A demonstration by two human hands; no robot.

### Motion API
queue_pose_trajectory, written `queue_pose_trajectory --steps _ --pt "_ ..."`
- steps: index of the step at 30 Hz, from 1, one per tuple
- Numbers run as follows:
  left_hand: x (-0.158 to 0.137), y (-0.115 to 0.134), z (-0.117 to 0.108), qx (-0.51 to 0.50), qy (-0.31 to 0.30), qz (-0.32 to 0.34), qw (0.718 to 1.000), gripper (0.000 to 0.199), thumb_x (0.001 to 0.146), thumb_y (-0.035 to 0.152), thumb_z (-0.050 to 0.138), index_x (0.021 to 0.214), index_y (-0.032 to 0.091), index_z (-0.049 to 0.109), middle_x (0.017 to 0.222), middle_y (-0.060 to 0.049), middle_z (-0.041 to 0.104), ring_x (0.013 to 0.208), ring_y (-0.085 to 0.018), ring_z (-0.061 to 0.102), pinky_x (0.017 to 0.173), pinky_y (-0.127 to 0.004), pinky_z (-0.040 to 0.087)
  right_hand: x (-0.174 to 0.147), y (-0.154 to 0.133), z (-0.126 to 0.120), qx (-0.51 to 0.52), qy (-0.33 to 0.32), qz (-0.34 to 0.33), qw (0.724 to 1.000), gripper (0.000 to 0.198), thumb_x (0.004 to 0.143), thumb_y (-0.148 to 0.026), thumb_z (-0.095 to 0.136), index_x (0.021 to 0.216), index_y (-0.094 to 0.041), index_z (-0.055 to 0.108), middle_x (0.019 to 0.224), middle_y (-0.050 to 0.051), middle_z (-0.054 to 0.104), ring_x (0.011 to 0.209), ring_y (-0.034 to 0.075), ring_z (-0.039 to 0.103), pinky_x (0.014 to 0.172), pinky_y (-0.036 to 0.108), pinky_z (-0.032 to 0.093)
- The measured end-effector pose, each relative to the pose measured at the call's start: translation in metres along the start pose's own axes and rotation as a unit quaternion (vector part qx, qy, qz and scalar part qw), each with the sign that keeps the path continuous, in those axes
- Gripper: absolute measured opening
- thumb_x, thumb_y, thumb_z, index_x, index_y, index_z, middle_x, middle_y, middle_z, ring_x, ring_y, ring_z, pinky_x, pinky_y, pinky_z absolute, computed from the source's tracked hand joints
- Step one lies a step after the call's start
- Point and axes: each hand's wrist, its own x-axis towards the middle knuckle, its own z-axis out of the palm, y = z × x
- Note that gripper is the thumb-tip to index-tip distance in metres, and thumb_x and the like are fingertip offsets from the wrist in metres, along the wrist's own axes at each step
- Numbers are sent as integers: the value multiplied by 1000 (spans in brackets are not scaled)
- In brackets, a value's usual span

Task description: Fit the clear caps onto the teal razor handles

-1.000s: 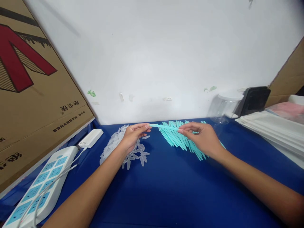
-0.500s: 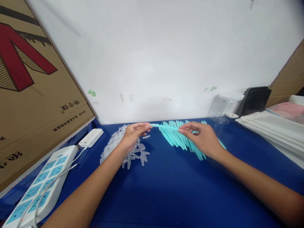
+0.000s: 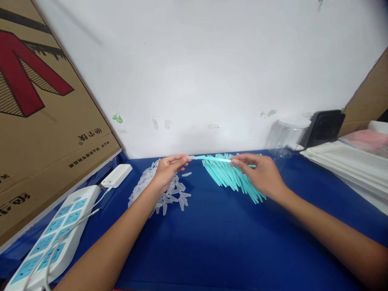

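Note:
Between thumb and fingertips, my left hand [image 3: 172, 169] pinches a small translucent cap [image 3: 190, 157]. My right hand [image 3: 257, 169] grips the right end of a slim teal stick [image 3: 214, 159], which looks like an eyebrow razor. The razor lies nearly level between both hands, and its left end meets the cap; how far inside it sits is too small to tell. Under and beside my left hand is a heap of loose translucent caps [image 3: 142, 184]. A pile of similar teal razors [image 3: 226, 176] spreads below my right hand, which hides part of it.
On the left of the blue table [image 3: 194, 246] lie a power strip [image 3: 80, 220] with cables and a white charger-like box [image 3: 117, 176], beside a cardboard sheet [image 3: 60, 141]. At the right stand a clear jar [image 3: 286, 139], a black holder [image 3: 325, 127] and stacked white sheets [image 3: 348, 165].
The translucent cap now shows at my left fingertips, around the razor's left end. My right hand has shifted slightly right, and the razor's broad side shows more.

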Motion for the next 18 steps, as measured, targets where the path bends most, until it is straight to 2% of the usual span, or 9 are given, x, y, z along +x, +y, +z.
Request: queue_pose_trajectory --steps 8,18 --pt "2 -2 -1 0 1 -4 1000 45 75 46 86 108 16 80 115 -16 77 104 -25 67 84 -35 52 -2 -10 -4 -27 13 -5 1000 34 93 -50 65 96 -20 81 80 5 78 59 17 62 55 29 45" --pt "1 0 -2 8 1 -14 1000 45 74 47 87 108 18 81 116 -15 77 105 -24 67 85 -35 52 -1 -10 -7 -33 21 -10 999 44 94 -59 59 95 -19 78 82 7 79 62 20 65 53 29 43"
